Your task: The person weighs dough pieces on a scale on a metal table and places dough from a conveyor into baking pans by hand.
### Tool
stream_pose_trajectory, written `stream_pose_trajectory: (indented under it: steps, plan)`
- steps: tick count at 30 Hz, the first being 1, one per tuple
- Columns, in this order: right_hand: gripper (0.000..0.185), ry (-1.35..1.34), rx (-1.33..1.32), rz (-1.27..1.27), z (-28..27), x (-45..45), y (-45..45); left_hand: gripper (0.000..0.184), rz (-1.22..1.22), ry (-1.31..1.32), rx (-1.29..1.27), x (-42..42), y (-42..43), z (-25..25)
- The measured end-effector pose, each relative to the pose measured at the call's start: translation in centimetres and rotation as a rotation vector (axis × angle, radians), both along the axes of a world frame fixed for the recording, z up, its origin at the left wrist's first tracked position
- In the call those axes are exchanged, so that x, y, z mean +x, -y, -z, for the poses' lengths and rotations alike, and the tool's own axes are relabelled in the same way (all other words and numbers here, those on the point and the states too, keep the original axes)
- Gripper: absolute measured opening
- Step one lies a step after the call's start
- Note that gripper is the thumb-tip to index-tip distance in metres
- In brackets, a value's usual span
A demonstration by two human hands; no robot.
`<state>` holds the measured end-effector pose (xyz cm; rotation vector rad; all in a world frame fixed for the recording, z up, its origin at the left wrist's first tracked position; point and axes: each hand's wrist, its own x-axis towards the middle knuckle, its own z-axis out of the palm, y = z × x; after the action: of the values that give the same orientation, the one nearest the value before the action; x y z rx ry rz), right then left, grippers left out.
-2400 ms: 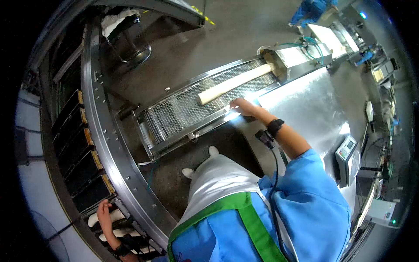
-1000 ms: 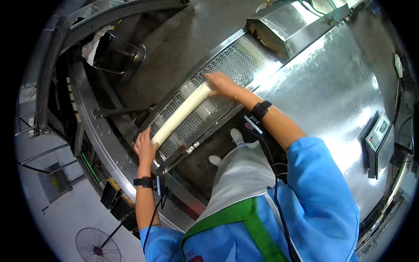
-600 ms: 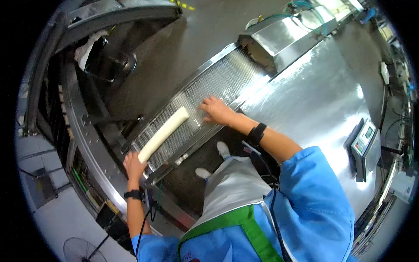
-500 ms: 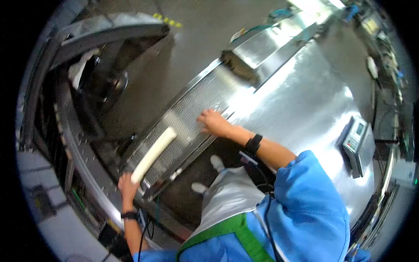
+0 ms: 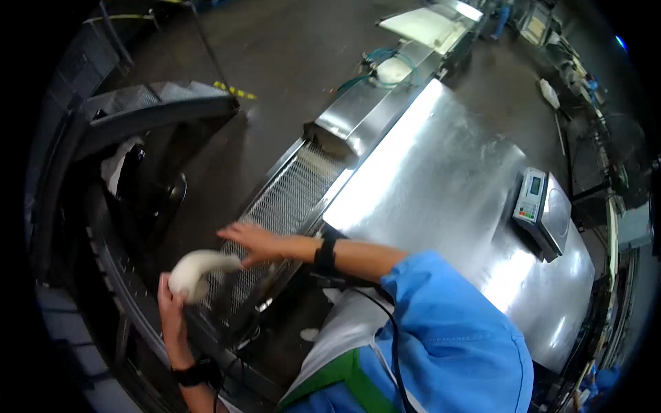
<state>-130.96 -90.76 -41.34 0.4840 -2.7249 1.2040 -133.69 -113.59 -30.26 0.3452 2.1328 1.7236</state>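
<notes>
A pale, thick roll of dough (image 5: 195, 270) is bent into a curve and blurred by motion, above the near end of the mesh conveyor (image 5: 289, 189). Its lower left end is gripped by my left hand (image 5: 171, 303), the fingers closed around the outer side. My right hand (image 5: 256, 241) reaches across the conveyor to the dough's other end, fingers stretched out and apart. Whether its thumb touches that end I cannot tell. Both wrists wear dark bands.
A steel table (image 5: 441, 179) borders the conveyor on the right and carries a digital scale (image 5: 540, 206). Beyond the mesh, a steel cover (image 5: 368, 110) spans the line. A curved metal frame (image 5: 158, 110) stands at left.
The dough has gone from lying straight along the mesh to being lifted and curved at its left end. My right hand has moved left and down to the dough's far end.
</notes>
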Motion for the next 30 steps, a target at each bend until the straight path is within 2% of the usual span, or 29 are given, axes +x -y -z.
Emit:
stream_pose_trajectory:
  steps: [2, 3, 5, 8, 10, 12, 14, 15, 16, 17, 18, 20, 22, 24, 26, 27, 30]
  plan:
    - [0.078, -0.087, -0.124, -0.021, -1.5, -0.9, 1.1, 0.038, 0.112, 0.007, 0.076, 0.9, -1.8, -2.0]
    - [0.073, -0.085, -0.139, 0.027, -2.7, -0.8, 1.4, 0.039, 0.134, 0.005, 0.096, 1.2, -2.4, -2.7]
    - [0.045, -0.074, -0.248, 0.061, -3.2, -1.1, 1.0, 0.041, 0.146, -0.005, 0.138, 1.8, -3.1, -3.2]
    - [0.033, -0.128, -0.425, 0.104, -3.0, -1.3, -0.4, 0.038, 0.088, -0.006, 0.197, 2.2, -3.7, -2.9]
    - [0.032, -0.097, -0.312, 0.152, -3.4, -1.2, -1.6, 0.032, 0.033, 0.075, 0.245, 1.9, -3.2, -1.0]
    - [0.031, -0.165, -0.284, 0.128, -2.3, -1.8, -2.3, 0.029, 0.080, 0.151, 0.168, 1.9, -2.4, 0.4]
    - [0.028, -0.049, -0.163, 0.120, -3.8, -1.4, -2.6, 0.032, 0.057, 0.139, 0.131, 2.0, -2.1, 2.0]
    - [0.030, -0.136, -0.103, 0.199, -0.5, -2.5, -2.9, 0.042, 0.059, 0.238, 0.144, 2.2, -2.2, 2.2]
    - [0.039, -0.041, -0.161, 0.169, -2.0, -2.4, -2.8, 0.049, 0.082, 0.313, 0.229, 2.2, -2.0, 2.8]
    - [0.039, -0.005, -0.160, 0.134, -2.2, -2.7, -2.6, 0.055, 0.117, 0.320, 0.241, 2.3, -1.9, 3.0]
    - [0.037, 0.051, -0.129, 0.114, -2.7, -3.0, -2.3, 0.056, 0.105, 0.350, 0.225, 2.2, -1.7, 4.9]
    - [0.035, 0.112, -0.038, 0.108, -2.4, -3.7, -1.3, 0.055, 0.238, 0.519, 0.301, 2.2, -1.5, 5.1]
    - [0.029, -0.048, -0.046, -0.031, -1.0, -4.5, -0.5, 0.059, 0.212, 0.640, 0.355, 2.4, -1.5, 6.3]
    - [0.029, 0.050, -0.015, -0.089, -2.0, -4.8, 2.4, 0.059, 0.120, 0.617, 0.406, 3.1, -0.8, 6.8]
    - [0.036, 0.052, -0.067, -0.122, -1.6, -5.2, 4.4, 0.061, 0.059, 0.539, 0.474, 4.1, -0.3, 5.2]
    - [0.040, 0.025, -0.049, -0.144, -1.4, -5.5, 5.4, 0.061, -0.058, 0.507, 0.430, 4.2, -0.1, 5.6]
    - [0.055, 0.006, -0.067, -0.251, -1.1, -5.0, 6.9, 0.058, -0.134, 0.481, 0.532, 4.7, 0.7, 4.9]
